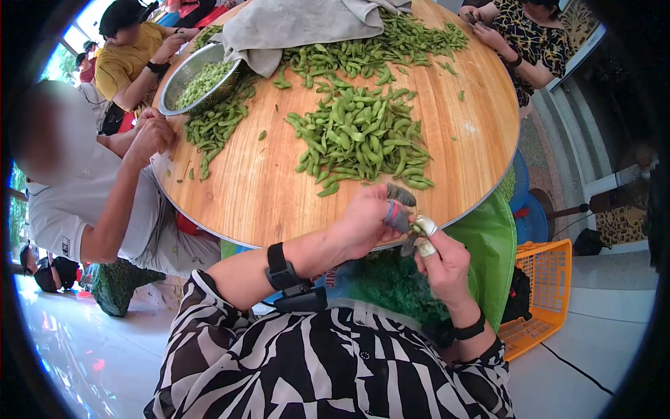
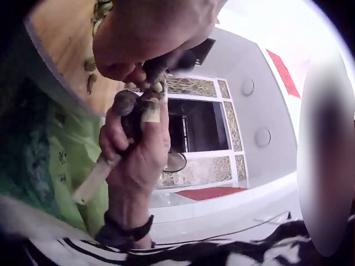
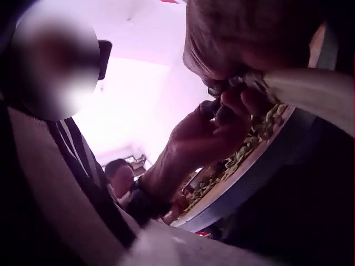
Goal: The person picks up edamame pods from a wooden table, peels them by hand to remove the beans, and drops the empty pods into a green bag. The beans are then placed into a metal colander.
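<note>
bright green soybean pods (image 1: 363, 136) lie on a honey-tan, wood-grained tabletop (image 1: 460, 133), with pale green shelled beans (image 1: 202, 84) in a silver colander (image 1: 222, 91) beside a beige-grey cloth (image 1: 300, 31). dark grey finger covers (image 1: 401, 196), one with a pinkish-red band, mark the left hand (image 1: 363, 220); off-white ones the right hand (image 1: 450, 269). the blouse (image 1: 328, 377) is black-and-white in bold geometric shapes, the crate (image 1: 564, 279) orange, the plastic sheet (image 1: 492, 244) lime green, one seated person's shirt (image 1: 129, 66) mustard yellow.
</note>
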